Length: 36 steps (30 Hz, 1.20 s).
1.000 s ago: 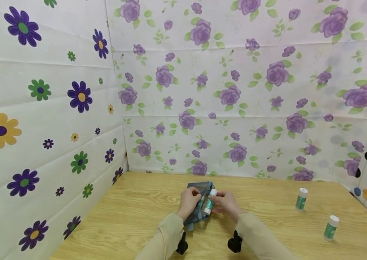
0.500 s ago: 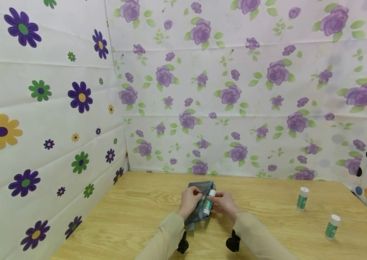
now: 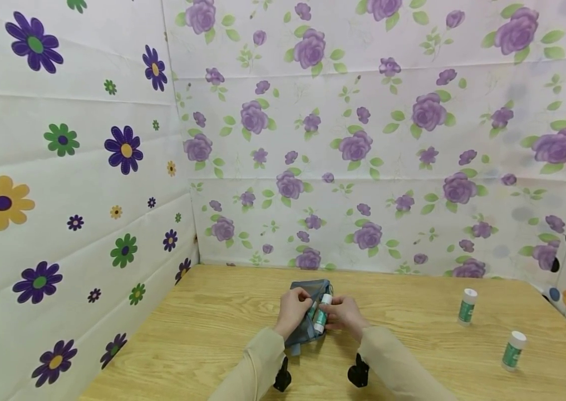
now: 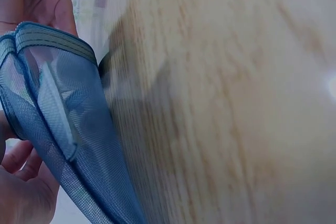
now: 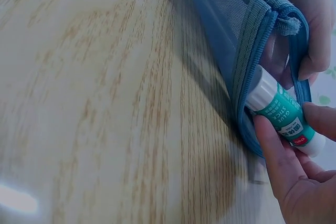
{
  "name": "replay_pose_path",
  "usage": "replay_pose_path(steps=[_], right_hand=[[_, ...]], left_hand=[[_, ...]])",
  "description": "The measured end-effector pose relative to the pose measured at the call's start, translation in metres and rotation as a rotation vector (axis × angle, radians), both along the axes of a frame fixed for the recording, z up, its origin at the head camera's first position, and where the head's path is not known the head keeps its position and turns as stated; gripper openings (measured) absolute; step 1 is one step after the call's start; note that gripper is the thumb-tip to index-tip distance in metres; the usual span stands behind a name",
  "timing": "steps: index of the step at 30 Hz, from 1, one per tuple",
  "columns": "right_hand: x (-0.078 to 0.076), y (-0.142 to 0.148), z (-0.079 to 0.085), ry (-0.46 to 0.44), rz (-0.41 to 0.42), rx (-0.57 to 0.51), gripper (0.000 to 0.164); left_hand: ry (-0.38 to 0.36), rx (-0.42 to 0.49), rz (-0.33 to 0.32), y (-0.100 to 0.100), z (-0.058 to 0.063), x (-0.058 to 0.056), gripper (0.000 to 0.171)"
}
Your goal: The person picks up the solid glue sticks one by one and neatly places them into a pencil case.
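Note:
My left hand (image 3: 293,310) pinches the edge of a blue mesh zipper pouch (image 3: 304,334) and keeps its mouth apart. Between the thumb and fingers of my right hand (image 3: 347,314) is a green-and-white glue stick (image 3: 321,317). In the right wrist view, the white end of this glue stick (image 5: 283,111) is inside the pouch's opening (image 5: 244,72), while the other end still sticks out by my fingers. Through the gap in the head view, part of another green-and-white item (image 3: 312,309) shows inside the pouch. The left wrist view shows the pouch's mesh side (image 4: 100,114) and fabric tab.
Two more glue sticks stand upright on the right of the wooden table (image 3: 403,323): one farther back (image 3: 467,307), one nearer (image 3: 513,352). Flower-printed sheets (image 3: 288,145) hang behind and to the left. Black wrist devices (image 3: 358,372) sit under the sleeves.
The glue stick and my right hand have shifted very slightly to the left at the pouch's mouth. My left hand has barely moved and keeps its hold on the pouch.

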State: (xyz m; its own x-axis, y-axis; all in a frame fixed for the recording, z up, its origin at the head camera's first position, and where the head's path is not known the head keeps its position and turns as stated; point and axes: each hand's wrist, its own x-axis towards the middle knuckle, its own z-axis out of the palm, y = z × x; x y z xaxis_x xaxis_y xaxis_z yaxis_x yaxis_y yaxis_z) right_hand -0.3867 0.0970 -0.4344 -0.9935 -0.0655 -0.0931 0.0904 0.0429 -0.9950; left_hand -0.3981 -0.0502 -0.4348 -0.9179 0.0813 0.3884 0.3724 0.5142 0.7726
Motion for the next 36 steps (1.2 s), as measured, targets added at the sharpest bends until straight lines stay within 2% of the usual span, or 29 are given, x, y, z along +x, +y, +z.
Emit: replay_pose_path(steps=[8,23,30,36], right_hand=[[0.0025,-0.0034,0.0006,0.0,0.01,0.059,0.014],[-0.0015,-0.0063,-0.0022,-0.005,0.017,0.165,0.014],[-0.0017,-0.009,-0.0005,-0.008,0.013,0.165,0.012],[-0.0038,-0.0079,-0.001,0.002,0.024,0.162,0.018]], left_hand=[[0.002,0.002,-0.001,-0.0008,-0.0017,0.0005,0.006],[-0.03,0.02,-0.017,-0.0008,-0.0008,0.0024,0.005],[-0.018,0.02,-0.012,-0.0011,-0.0006,0.0025,0.005],[-0.026,0.025,-0.002,-0.0017,0.0003,0.0008,0.005]])
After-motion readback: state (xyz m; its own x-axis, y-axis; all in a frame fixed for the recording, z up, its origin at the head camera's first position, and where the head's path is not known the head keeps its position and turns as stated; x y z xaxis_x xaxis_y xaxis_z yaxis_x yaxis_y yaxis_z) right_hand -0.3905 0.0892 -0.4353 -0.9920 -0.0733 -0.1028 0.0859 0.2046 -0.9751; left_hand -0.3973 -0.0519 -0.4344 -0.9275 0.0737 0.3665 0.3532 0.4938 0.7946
